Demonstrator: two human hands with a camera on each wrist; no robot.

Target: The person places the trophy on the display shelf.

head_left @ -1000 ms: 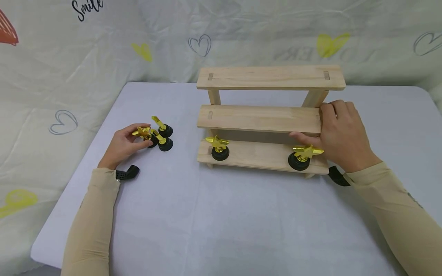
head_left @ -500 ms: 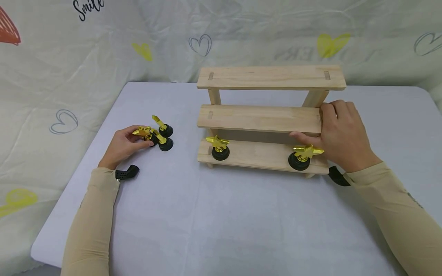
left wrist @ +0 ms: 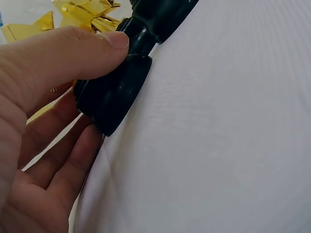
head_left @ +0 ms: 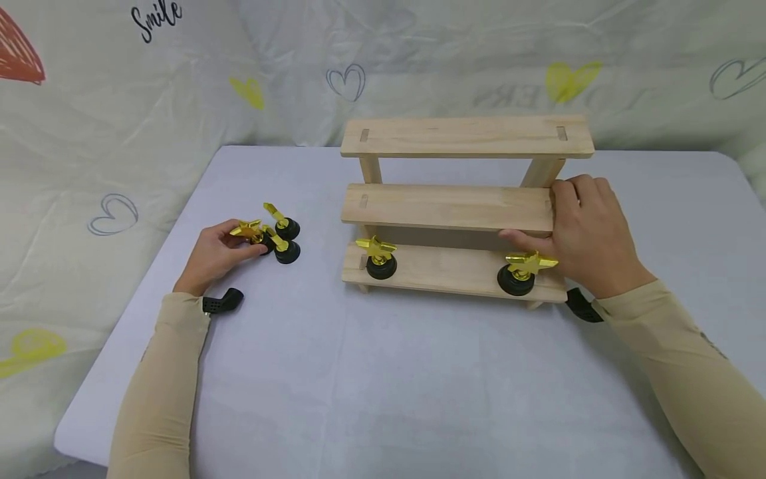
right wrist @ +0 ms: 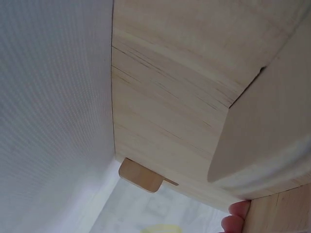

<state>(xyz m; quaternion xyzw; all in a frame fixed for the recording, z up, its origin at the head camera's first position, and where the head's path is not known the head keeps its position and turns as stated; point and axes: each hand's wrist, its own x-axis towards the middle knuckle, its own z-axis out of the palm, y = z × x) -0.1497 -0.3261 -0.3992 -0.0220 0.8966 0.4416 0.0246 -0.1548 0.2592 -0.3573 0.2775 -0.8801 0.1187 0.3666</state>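
My left hand (head_left: 215,256) pinches a small gold star trophy (head_left: 247,230) at the table's left side. In the left wrist view the thumb lies on one side of its black round base (left wrist: 112,97), with fingers on the other side. Two more star trophies, one farther back (head_left: 288,229) and one nearer (head_left: 287,252), stand just right of it. My right hand (head_left: 592,239) grips the right end of the middle shelf of a three-tier wooden stand (head_left: 443,205), thumb along its front. In the right wrist view, fingertips (right wrist: 238,209) show at the wood's edge.
On the stand's bottom shelf (head_left: 443,266) one star trophy (head_left: 381,267) stands at the left end and another (head_left: 516,281) near the right. The white table (head_left: 383,386) ends at a patterned cloth backdrop (head_left: 419,66) behind the stand.
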